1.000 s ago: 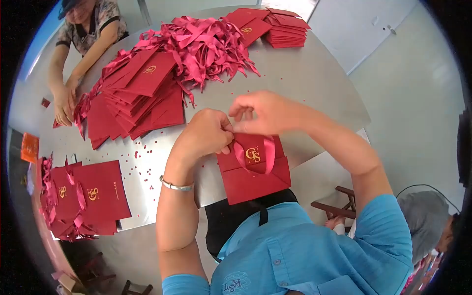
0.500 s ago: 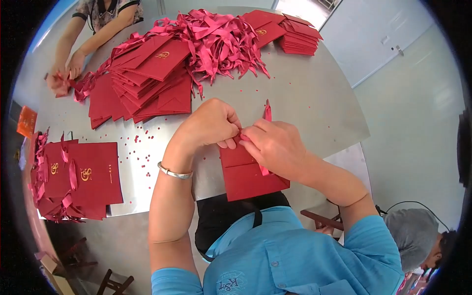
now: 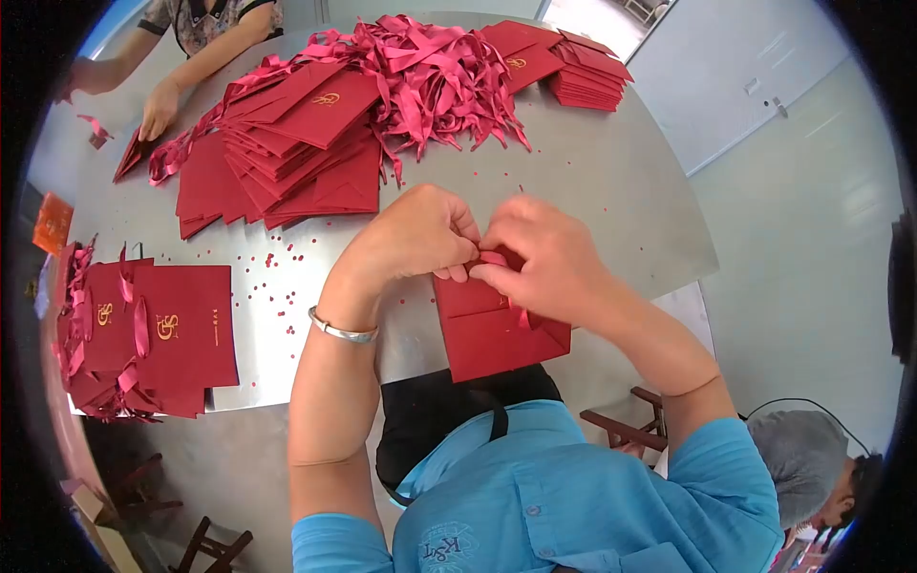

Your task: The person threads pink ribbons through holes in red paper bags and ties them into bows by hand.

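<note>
A flat red paper gift bag [image 3: 501, 349] lies at the table's near edge in front of me. My left hand [image 3: 430, 234] is closed in a pinch at the bag's top edge, with a silver bangle on that wrist. Beside it, my right hand [image 3: 549, 258] pinches a pink-red ribbon [image 3: 493, 258] at the same edge. Some ribbon hangs below the right hand across the bag's face. Fingers partly hide the spot where ribbon and bag meet.
A stack of red bags [image 3: 296, 143] and a heap of ribbons [image 3: 435, 81] lie across the table [image 3: 611, 205]. More bags [image 3: 587, 76] are at back right, ribboned bags [image 3: 196, 325] at left. Red paper dots are scattered about. Another person's hand [image 3: 160, 110] holds a bag.
My right hand has shifted up slightly with the ribbon, whose upright end no longer shows above it. The bag has moved slightly right. The other person's hands have come apart.
</note>
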Demonstrator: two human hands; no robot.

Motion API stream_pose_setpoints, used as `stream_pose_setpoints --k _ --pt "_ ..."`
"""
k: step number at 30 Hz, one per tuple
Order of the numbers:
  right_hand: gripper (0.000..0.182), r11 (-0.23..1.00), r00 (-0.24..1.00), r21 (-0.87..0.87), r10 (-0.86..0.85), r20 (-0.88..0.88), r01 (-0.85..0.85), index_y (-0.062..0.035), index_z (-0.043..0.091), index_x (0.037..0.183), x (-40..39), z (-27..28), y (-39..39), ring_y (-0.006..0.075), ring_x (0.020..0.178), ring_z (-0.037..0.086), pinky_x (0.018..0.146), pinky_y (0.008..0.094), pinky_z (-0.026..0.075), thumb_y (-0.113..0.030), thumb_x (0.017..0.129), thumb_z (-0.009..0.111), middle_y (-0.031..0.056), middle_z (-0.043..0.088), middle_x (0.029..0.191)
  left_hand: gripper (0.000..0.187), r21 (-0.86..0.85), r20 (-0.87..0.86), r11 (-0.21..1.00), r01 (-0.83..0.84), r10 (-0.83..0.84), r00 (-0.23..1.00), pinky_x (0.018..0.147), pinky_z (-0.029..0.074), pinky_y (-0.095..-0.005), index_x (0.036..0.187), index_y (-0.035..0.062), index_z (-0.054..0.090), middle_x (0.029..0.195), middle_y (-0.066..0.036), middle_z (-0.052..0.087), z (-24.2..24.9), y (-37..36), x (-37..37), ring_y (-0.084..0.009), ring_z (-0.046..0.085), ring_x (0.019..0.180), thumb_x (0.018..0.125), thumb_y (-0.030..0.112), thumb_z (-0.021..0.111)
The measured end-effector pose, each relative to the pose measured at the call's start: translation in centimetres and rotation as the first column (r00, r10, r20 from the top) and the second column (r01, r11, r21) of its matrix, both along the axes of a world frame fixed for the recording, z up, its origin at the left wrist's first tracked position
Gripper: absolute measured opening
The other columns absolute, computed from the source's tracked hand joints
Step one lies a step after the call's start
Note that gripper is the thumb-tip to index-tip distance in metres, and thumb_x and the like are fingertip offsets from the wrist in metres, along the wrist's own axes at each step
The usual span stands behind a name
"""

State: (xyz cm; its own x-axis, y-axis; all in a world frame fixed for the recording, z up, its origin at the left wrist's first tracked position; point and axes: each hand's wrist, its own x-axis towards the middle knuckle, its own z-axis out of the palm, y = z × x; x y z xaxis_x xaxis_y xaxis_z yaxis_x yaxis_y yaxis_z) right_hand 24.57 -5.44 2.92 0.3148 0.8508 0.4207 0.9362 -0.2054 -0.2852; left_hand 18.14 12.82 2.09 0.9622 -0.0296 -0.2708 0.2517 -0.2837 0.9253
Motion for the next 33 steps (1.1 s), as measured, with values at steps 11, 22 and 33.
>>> stream_pose_setpoints --k 11,22,33 --pt "0.014 0.866 0.611 -0.3 0.008 -0.792 -0.4 0.0001 0.062 0.097 6.5 1.1 0.9 0.0093 0.079 0.056 0.067 0.0259 0.045 -0.006 0.085 0.061 0.0035 0.062 0.088 0.007 0.226 0.092 0.972 -0.068 0.048 0.995 0.051 0.049 -0.0257 0.081 -0.0046 0.065 0.067 -0.01 0.066 2.8 -4.2 -1.3 -0.0141 0.066 0.06 0.075 -0.004 0.062" --pt "0.035 0.718 0.396 -0.327 -0.078 -0.915 -0.614 -0.0017 0.064 0.108 5.1 1.8 2.0 0.0105 0.071 0.062 0.057 0.024 0.044 -0.015 0.077 0.071 0.0056 0.069 0.084 0.011 0.472 0.496 0.775 -0.421 0.162 0.853 0.063 0.05 -0.0407 0.083 -0.0001 0.067 0.075 -0.019 0.064 1.5 -10.1 -7.0 -0.0364 0.063 0.07 0.073 -0.002 0.063" --pt "0.038 0.546 0.599 -0.594 -0.196 -0.776 -0.591 -0.0014 0.069 0.101 2.6 1.9 3.4 0.0113 0.067 0.062 0.053 0.0247 0.04 -0.007 0.064 0.077 0.0062 0.068 0.076 0.006 0.506 0.607 0.669 -0.544 0.172 0.776 0.059 0.051 -0.038 0.08 0.0008 0.064 0.074 -0.015 0.064 1.2 -12.0 -9.0 -0.0329 0.062 0.065 0.075 -0.002 0.063"
